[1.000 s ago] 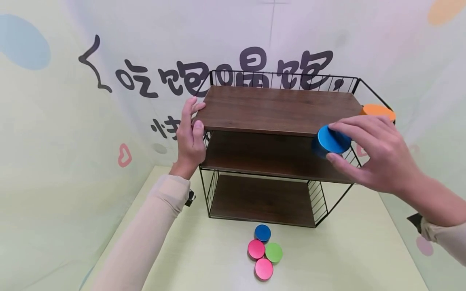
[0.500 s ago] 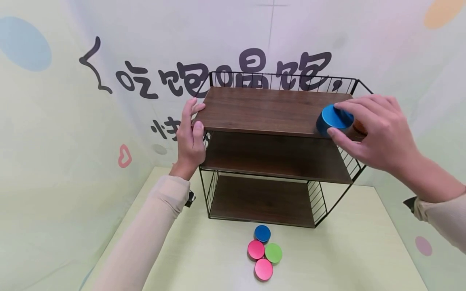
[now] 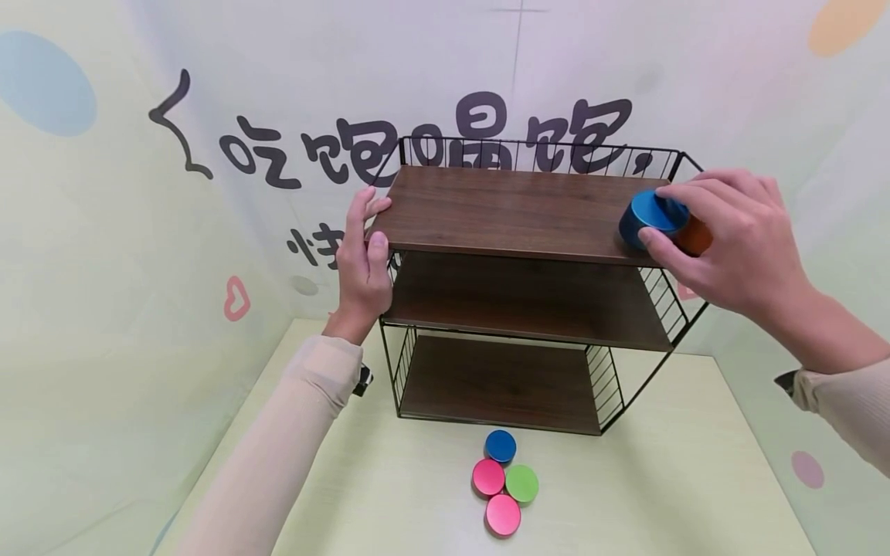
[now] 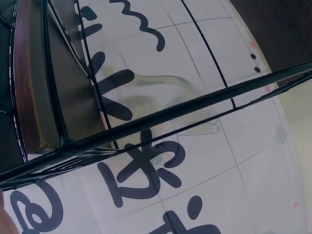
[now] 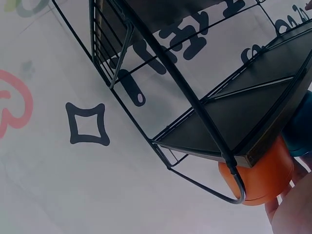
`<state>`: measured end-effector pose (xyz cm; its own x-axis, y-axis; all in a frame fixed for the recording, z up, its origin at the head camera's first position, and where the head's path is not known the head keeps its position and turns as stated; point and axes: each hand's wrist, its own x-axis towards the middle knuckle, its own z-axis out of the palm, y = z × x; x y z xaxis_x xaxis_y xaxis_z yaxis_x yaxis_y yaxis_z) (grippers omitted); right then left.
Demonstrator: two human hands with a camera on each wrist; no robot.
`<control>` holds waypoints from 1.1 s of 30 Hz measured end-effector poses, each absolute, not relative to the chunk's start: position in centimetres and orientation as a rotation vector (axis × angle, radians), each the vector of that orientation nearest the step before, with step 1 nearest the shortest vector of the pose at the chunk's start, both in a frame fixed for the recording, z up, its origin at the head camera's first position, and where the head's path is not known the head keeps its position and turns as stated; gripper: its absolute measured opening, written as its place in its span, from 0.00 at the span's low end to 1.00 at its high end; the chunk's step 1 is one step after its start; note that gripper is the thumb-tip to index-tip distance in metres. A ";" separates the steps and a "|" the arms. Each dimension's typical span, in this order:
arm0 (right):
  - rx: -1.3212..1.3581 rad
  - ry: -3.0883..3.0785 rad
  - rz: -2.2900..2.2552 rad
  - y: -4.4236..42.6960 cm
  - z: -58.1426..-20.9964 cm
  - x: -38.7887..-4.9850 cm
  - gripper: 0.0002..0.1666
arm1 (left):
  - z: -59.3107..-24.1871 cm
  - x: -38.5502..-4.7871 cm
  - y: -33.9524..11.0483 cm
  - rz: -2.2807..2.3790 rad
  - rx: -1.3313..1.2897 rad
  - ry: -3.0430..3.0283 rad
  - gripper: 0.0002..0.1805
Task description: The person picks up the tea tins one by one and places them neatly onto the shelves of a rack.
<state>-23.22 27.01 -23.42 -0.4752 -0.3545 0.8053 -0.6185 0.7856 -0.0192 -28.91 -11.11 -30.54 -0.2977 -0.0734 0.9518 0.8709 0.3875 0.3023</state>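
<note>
A blue round canister [image 3: 652,218] is at the right end of the brown wooden top shelf [image 3: 521,208]. My right hand [image 3: 744,239] holds it between thumb and fingers; whether its base touches the board I cannot tell. Just right of it is an orange canister [image 5: 261,178], mostly hidden behind my hand in the head view. In the right wrist view the blue canister [image 5: 300,127] shows at the edge. At the rack's left end my left hand [image 3: 365,266] grips the top shelf's edge, thumb at the front and fingers along the side.
The black wire rack has a middle shelf [image 3: 514,297] and a bottom shelf [image 3: 501,382]. In front, on the pale table [image 3: 389,494], stand a smaller blue canister [image 3: 501,446], a green one [image 3: 521,483] and two pink ones [image 3: 489,477]. A printed cloth hangs behind.
My right hand has raised the blue canister from in front of the top shelf's edge to the shelf's right end, then slid slightly right. My left hand has stayed in place.
</note>
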 end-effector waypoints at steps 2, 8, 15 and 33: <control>0.722 -2.128 0.385 27.1 -23.4 -23.3 0.33 | -30.5 -28.9 -11.1 -1.116 -0.729 -1.587 0.24; 0.712 -2.179 0.366 27.1 -23.4 -23.4 0.30 | -30.5 -28.8 -11.1 -1.115 -0.727 -1.591 0.24; 0.671 -2.232 0.373 27.2 -23.6 -23.3 0.26 | -30.6 -28.9 -11.2 -1.114 -0.728 -1.582 0.24; 0.687 -2.221 0.368 27.3 -23.7 -23.7 0.27 | -30.5 -28.9 -11.0 -1.124 -0.725 -1.584 0.24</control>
